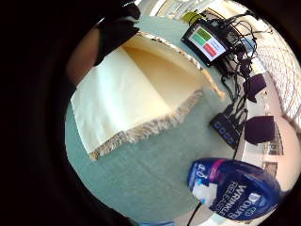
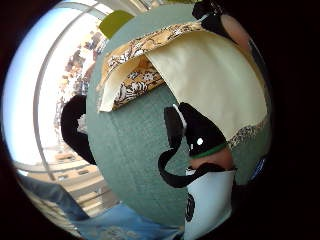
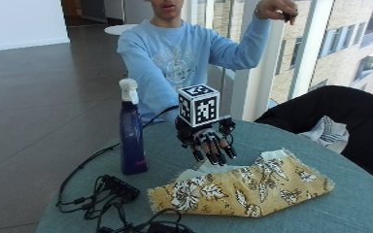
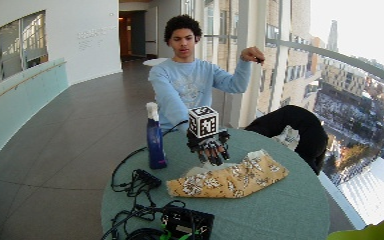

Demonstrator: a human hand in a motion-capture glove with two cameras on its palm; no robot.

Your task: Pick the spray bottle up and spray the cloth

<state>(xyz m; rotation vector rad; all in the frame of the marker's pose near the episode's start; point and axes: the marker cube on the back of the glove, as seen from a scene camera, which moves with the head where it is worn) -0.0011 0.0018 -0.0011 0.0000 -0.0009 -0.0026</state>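
Note:
A blue spray bottle point(image 3: 133, 131) with a white trigger head stands upright on the round green table point(image 3: 342, 208), to the side of my hand. My gloved right hand point(image 3: 209, 141) hovers over the table between the bottle and the cloth, its fingers pointing down, straight and holding nothing. A yellow flowered cloth point(image 3: 245, 187) lies crumpled just in front of the fingertips, with its pale underside point(image 1: 136, 89) folded up. The little finger side palm view shows the bottle point(image 1: 235, 188) close by and apart from the hand. The person's bare left hand point(image 3: 276, 8) is raised high, away from the table.
Black cables and a power hub point(image 3: 112, 189) lie on the table in front of the bottle. A small screen device point(image 4: 189, 222) sits at the table's near edge. A dark jacket hangs over a chair point(image 3: 342, 116) beside the table.

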